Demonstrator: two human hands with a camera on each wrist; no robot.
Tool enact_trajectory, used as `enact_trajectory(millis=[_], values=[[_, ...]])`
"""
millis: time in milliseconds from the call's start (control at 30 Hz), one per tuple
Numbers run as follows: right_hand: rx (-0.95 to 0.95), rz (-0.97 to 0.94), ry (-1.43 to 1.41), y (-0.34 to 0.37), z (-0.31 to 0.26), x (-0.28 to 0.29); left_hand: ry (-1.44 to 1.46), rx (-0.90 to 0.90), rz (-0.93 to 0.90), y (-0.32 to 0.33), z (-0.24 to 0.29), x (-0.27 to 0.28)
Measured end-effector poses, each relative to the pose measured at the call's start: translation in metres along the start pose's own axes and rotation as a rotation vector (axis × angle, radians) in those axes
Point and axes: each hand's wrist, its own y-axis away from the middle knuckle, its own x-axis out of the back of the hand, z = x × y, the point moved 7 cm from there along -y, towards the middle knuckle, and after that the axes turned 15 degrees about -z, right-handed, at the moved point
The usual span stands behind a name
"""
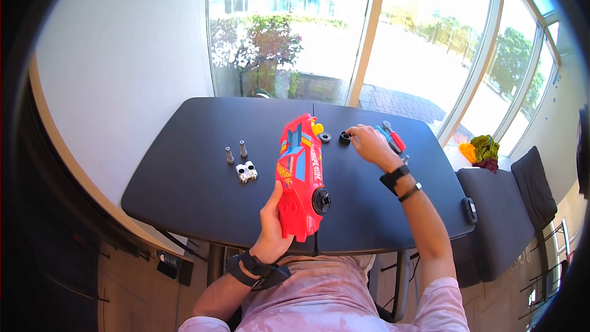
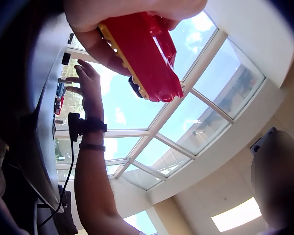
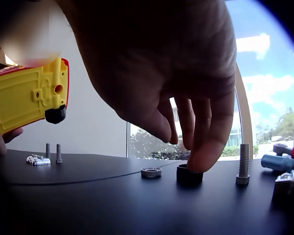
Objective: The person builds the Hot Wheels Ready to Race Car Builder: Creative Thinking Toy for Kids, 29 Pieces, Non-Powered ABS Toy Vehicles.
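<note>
The fingers of my left hand (image 1: 271,227) grip the red toy car (image 1: 295,190) above the counter (image 1: 166,166), its white lettering (image 1: 317,163) unclear; my right fingers (image 3: 206,155), relaxed, touch the black wheel (image 3: 188,178).

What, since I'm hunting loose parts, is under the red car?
A yellow base, with a black part at one corner; what the left hand covers is hidden.

Daylit windows (image 1: 424,43) span twelve to three o'clock; a white wall (image 1: 123,43) stands at ten.
</note>
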Motion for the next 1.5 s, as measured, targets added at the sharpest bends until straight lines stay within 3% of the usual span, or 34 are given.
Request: enact_trajectory(millis=[100,467,600,733,800,1033,1233,1367,1500], values=[[-0.087,-0.012,0.083,-0.015,0.017,-0.021,-0.005,-0.001,-0.007,0.0,0.0,0.001],[0.062,-0.114,-0.107,-0.013,0.013,-0.023,0.0,0.003,-0.015,-0.001,0.001,-0.001],[0.116,0.137,-0.464,0.006,-0.043,0.036,-0.013,-0.014,-0.014,-0.002,0.001,-0.001],[0.301,0.212,-0.804,0.022,-0.095,0.076,-0.014,-0.012,-0.032,-0.003,0.001,-0.002],[0.296,0.136,-0.811,0.026,-0.112,0.079,-0.023,-0.019,-0.031,-0.003,0.002,-0.003],[0.314,0.141,-0.693,0.029,-0.134,0.08,-0.01,-0.012,-0.024,-0.002,0.003,-0.006],[-0.039,0.027,-0.508,0.004,-0.077,0.064,-0.027,-0.039,-0.023,-0.002,0.004,-0.006],[0.144,0.075,-0.305,-0.028,-0.056,0.025,-0.028,-0.038,-0.013,-0.002,0.002,0.0],[0.171,0.003,-0.075,-0.061,-0.025,-0.042,-0.014,-0.028,-0.007,0.0,0.003,-0.005]])
